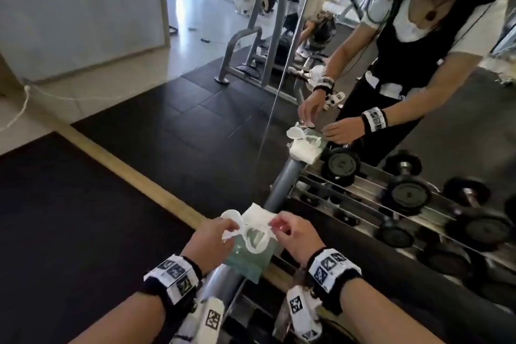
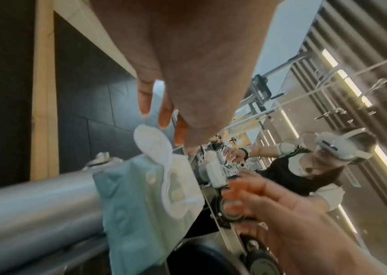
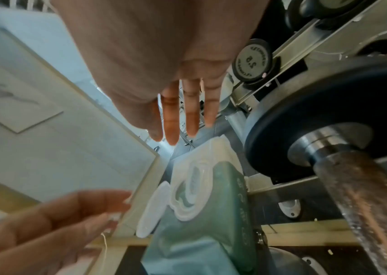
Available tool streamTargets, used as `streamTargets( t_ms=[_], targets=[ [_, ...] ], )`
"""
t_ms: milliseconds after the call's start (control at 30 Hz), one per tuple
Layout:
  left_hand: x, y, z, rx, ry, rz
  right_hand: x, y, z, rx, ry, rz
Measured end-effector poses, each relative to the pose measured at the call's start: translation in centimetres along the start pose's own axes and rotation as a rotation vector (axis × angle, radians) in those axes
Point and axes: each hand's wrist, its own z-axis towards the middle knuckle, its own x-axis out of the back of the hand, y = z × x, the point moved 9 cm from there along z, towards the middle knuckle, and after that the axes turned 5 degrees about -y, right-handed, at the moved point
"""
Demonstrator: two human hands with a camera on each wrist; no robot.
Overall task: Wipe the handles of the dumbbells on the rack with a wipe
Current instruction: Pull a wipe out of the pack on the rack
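A teal and white pack of wipes (image 1: 248, 257) lies on top of the rack's grey end post (image 1: 282, 184), its round white lid (image 1: 230, 216) flipped open to the left. My left hand (image 1: 226, 228) is at the lid side of the opening and my right hand (image 1: 279, 227) at the other side. In the left wrist view the left fingers (image 2: 162, 119) hang straight just above the lid (image 2: 151, 143). The right fingers (image 3: 183, 126) are straight above the pack (image 3: 211, 186). Neither hand plainly holds a wipe. Black dumbbells (image 1: 396, 234) rest on the rack to the right, one knurled handle (image 3: 364, 195) close by.
A wall mirror (image 1: 363, 78) runs behind the rack and doubles the pack, the dumbbells and the person. Black rubber floor mats (image 1: 83, 232) with a wooden strip (image 1: 145, 184) lie to the left. A grey weight machine (image 1: 251, 45) stands further back.
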Motion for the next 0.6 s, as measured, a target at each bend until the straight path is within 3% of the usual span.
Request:
streamTargets(
  t_ms=[100, 267, 367, 600],
  targets=[
    [-3.0, -0.7, 1.3, 0.033, 0.001, 0.215, -2.0, -0.4, 1.7, 0.086, -0.03, -0.229],
    [-6.7, -3.4, 2.4, 0.156, -0.079, 0.198, -4.4, 0.9, 2.3, 0.088, -0.097, -0.583],
    [-7.1, -4.0, 2.6, 0.159, -0.055, 0.179, -3.9, 1.5, 2.3, 0.087, 0.002, -0.623],
    [-7.0, -4.2, 2.4, 0.137, -0.029, 0.122, -4.5, 2.1, 3.5, -0.012, 0.069, -0.581]
  ],
)
